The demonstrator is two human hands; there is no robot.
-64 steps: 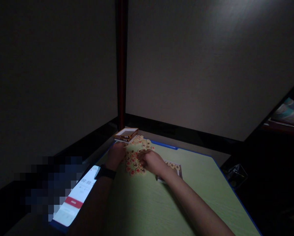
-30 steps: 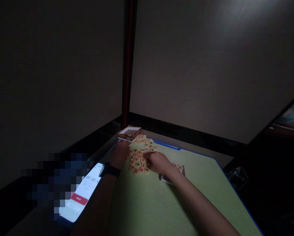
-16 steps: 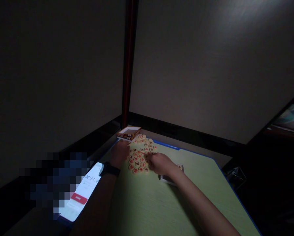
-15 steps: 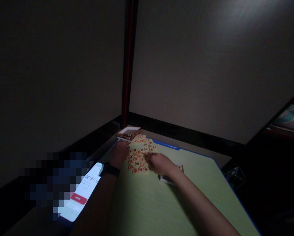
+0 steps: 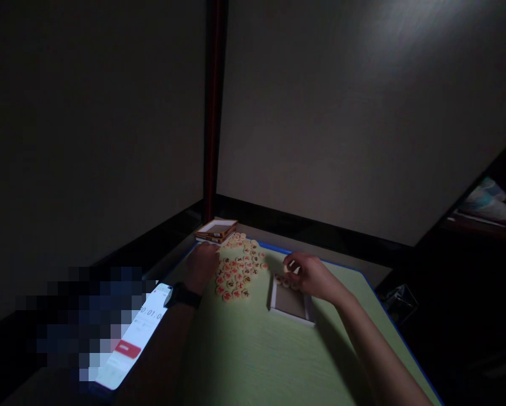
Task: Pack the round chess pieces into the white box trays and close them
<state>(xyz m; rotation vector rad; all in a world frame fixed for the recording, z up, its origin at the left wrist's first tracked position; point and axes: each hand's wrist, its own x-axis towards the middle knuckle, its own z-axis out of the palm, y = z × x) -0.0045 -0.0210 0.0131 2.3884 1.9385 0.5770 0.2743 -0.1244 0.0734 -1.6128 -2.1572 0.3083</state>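
Note:
Round pale xiangqi pieces (image 5: 236,277) with red and black characters lie spread over the left part of the green table (image 5: 244,349). My right hand (image 5: 310,275) pinches one xiangqi piece (image 5: 287,269) between thumb and fingers, just above the far edge of a shallow open box (image 5: 292,304). Several pieces (image 5: 284,283) stand in a row along that box's far side, partly covered by the hand. At the left edge of the spread pieces rests my left hand (image 5: 202,265), fingers curled closed; whatever they hold is hidden. A dark watch is on that wrist.
Stacked shallow box parts (image 5: 216,230) sit in the far left corner. A lit phone (image 5: 128,344) showing a timer lies left of my left forearm. Walls (image 5: 312,141) close in behind and to the left. A dim container (image 5: 400,304) stands beyond the table's right edge.
My right hand has moved from the spread pieces rightward to above the box, carrying a xiangqi piece. My left hand has stayed beside the pieces. The view has shifted slightly.

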